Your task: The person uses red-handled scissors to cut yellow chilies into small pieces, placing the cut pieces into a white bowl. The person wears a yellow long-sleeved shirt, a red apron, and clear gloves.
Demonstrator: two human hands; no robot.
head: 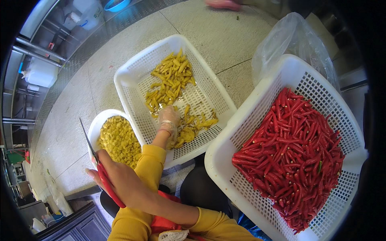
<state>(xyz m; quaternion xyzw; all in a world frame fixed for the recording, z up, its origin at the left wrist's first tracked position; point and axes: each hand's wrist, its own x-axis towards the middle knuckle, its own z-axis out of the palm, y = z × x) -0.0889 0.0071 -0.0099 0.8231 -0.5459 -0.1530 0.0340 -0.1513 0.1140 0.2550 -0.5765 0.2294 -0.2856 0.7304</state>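
My left hand, in a clear plastic glove, reaches into a white perforated plastic basket. It touches yellow pickled chili peppers there; its fingertips are hard to make out, so a hold cannot be told. Crossing over my left forearm, my bare right hand grips red-handled scissors, blades pointing up and away. Beneath them, left of the basket, a white bowl holds chopped yellow peppers. Smaller yellow pieces lie in the basket's near part, apart from the whole peppers at the far end.
A larger white basket of red chili peppers stands close on the right, overlapping the first basket's corner in view. Behind it sits a clear plastic bag. Metal shelving with a white jerrycan runs along the left. A blue basin is at the top.
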